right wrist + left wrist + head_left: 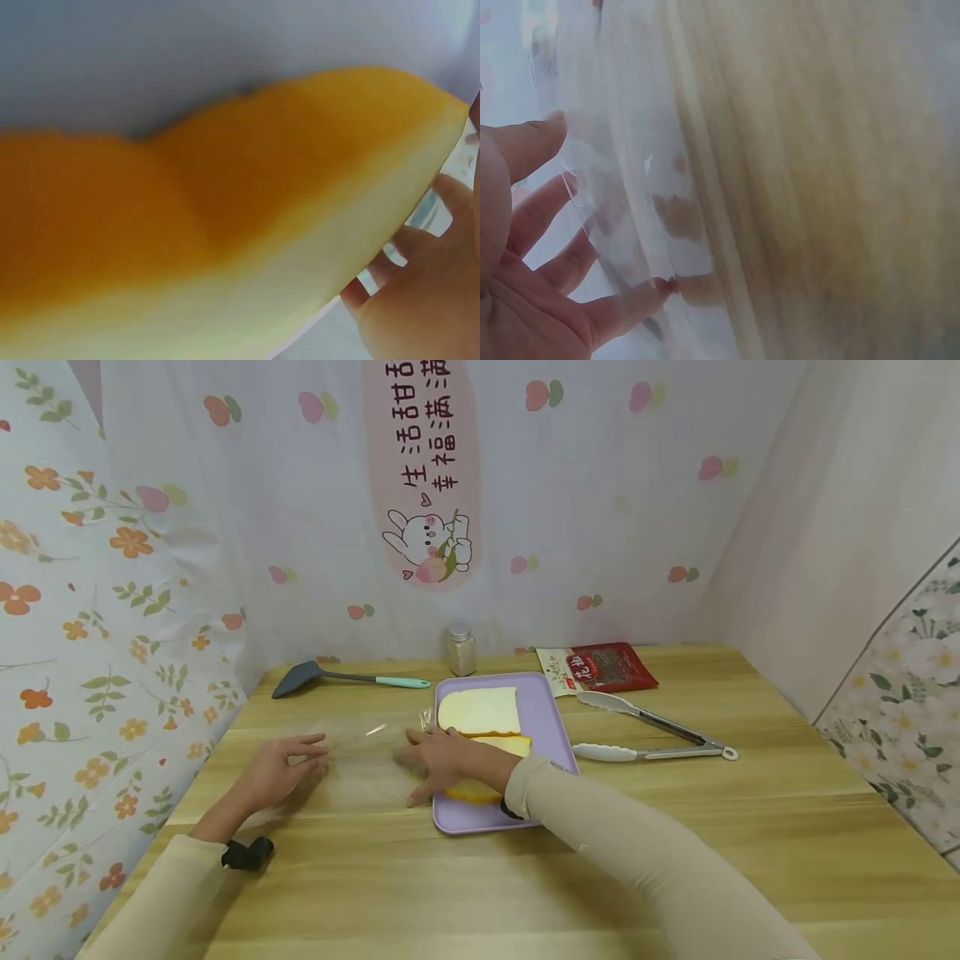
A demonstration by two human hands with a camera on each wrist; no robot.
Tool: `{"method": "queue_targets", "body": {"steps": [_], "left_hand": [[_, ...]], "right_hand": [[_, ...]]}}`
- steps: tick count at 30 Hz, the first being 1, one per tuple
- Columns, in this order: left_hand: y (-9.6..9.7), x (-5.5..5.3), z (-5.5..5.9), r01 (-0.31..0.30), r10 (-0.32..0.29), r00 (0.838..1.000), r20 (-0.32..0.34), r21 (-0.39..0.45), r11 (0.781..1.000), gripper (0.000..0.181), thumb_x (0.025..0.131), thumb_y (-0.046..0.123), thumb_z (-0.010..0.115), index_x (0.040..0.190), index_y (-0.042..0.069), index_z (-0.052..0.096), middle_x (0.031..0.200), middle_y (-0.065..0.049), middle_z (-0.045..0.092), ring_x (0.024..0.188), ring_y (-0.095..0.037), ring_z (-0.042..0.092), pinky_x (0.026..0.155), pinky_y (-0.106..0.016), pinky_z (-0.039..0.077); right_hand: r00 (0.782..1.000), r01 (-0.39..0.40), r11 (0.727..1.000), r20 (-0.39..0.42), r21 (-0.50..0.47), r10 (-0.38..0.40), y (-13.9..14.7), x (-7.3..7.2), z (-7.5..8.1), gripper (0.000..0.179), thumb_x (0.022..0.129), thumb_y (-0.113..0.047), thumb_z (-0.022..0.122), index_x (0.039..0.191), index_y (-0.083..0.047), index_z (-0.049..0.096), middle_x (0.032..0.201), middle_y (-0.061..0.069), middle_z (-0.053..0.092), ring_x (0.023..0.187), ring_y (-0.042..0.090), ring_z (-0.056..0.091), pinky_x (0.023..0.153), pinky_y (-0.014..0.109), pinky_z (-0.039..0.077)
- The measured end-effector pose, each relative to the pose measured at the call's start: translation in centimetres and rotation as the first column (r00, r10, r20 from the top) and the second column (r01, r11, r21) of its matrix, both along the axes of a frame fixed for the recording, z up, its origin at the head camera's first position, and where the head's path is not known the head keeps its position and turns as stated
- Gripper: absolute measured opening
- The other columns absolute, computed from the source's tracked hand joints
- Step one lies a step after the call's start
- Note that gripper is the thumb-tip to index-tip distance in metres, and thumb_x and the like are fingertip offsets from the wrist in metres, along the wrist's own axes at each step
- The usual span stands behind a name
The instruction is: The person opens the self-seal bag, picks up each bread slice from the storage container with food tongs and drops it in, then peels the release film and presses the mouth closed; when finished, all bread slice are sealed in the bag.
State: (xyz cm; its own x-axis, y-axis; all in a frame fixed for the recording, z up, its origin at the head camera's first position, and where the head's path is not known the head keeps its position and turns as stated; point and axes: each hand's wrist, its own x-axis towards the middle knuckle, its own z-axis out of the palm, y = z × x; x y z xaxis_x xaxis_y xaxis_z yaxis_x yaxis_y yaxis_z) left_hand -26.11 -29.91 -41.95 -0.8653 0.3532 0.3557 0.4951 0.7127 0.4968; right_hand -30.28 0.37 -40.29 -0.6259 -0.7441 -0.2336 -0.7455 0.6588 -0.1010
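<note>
A clear plastic film or bag (363, 772) lies on the wooden table between my hands, its shine catching light at the far edge. My left hand (277, 770) is at its left side, fingers loosely extended; in the left wrist view the fingertips meet the film (641, 172). With spread fingers, my right hand (441, 760) reaches to the film's right side, over the left rim of a lilac tray (545, 718). Two bread slices (480, 708) rest on that tray, the nearer one partly hidden by my right hand and forearm. Orange-brown crust (300, 172) fills much of the right wrist view.
Behind the film lies a spatula (345, 677) with a mint handle. A small lidded jar (461, 652) stands behind the tray. To the right are a red spice packet (607, 667) and spread metal tongs (667, 735). Patterned cloth (300, 527) hangs along the back and left.
</note>
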Motion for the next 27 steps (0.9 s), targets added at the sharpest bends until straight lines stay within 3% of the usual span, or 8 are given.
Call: {"method": "queue_targets", "body": {"steps": [3, 7, 11, 15, 24, 27], "left_hand": [[-0.11, -0.14, 0.11, -0.020, 0.019, 0.999, -0.047, -0.024, 1.000, 0.016, 0.086, -0.001, 0.074, 0.101, -0.004, 0.077, 0.121, -0.026, 0.066, 0.085, -0.037, 0.070, 0.051, -0.027, 0.043], [-0.03, -0.13, 0.10, -0.027, 0.024, 0.996, -0.084, -0.030, 0.999, 0.016, 0.085, 0.001, 0.076, 0.101, -0.001, 0.078, 0.120, -0.024, 0.067, 0.105, -0.042, 0.065, 0.062, -0.031, 0.051], [-0.02, 0.25, 0.14, -0.034, 0.034, 0.998, -0.056, 0.000, 0.999, 0.016, 0.086, 0.003, 0.075, 0.102, 0.000, 0.078, 0.121, -0.025, 0.066, 0.077, -0.029, 0.071, 0.052, -0.026, 0.045], [-0.19, 0.60, 0.32, -0.040, 0.041, 0.999, -0.023, 0.024, 0.999, 0.017, 0.088, 0.004, 0.074, 0.104, -0.001, 0.077, 0.124, -0.026, 0.064, 0.042, -0.008, 0.050, 0.043, -0.025, 0.036], [-0.32, 0.66, 0.11, -0.033, 0.035, 0.998, -0.054, 0.029, 0.999, 0.017, 0.086, 0.001, 0.074, 0.103, -0.001, 0.077, 0.123, -0.026, 0.064, 0.035, 0.001, 0.037, 0.040, -0.023, 0.035], [-0.42, 0.67, -0.02, -0.034, 0.035, 0.997, -0.067, 0.019, 0.999, 0.016, 0.086, 0.001, 0.075, 0.102, -0.001, 0.077, 0.122, -0.025, 0.065, 0.048, -0.010, 0.058, 0.044, -0.023, 0.039]], "right_hand": [[1.000, -0.005, 1.000, 0.014, 0.024, 0.004, -0.21, -0.32, 0.34, 0.088, 0.083, -0.072, 0.062, 0.157, -0.035, 0.030, 0.163, 0.007, 0.021, 0.145, 0.035, 0.025, 0.110, 0.051, 0.027], [1.000, 0.002, 0.998, 0.023, 0.057, -0.004, -0.23, -0.56, 0.48, 0.090, 0.082, -0.074, 0.061, 0.157, -0.034, 0.029, 0.165, 0.007, 0.016, 0.147, 0.033, 0.020, 0.112, 0.056, 0.024], [1.000, -0.004, 0.998, 0.029, 0.069, 0.002, -0.26, -0.67, 0.20, 0.090, 0.083, -0.075, 0.059, 0.157, -0.034, 0.029, 0.165, 0.006, 0.015, 0.148, 0.032, 0.019, 0.113, 0.055, 0.022], [0.999, -0.008, 0.998, 0.044, 0.066, 0.005, -0.41, -0.64, 0.10, 0.090, 0.083, -0.076, 0.058, 0.157, -0.035, 0.028, 0.165, 0.006, 0.014, 0.148, 0.031, 0.017, 0.115, 0.053, 0.019], [0.998, 0.005, 0.998, 0.057, 0.066, -0.009, -0.38, -0.30, 0.44, 0.088, 0.085, -0.073, 0.059, 0.157, -0.034, 0.028, 0.166, 0.008, 0.011, 0.150, 0.032, 0.014, 0.117, 0.053, 0.016], [0.999, -0.001, 0.999, 0.052, 0.048, -0.001, -0.32, -0.18, 0.28, 0.088, 0.084, -0.073, 0.060, 0.157, -0.032, 0.030, 0.166, 0.009, 0.012, 0.149, 0.032, 0.016, 0.116, 0.055, 0.018]]}}
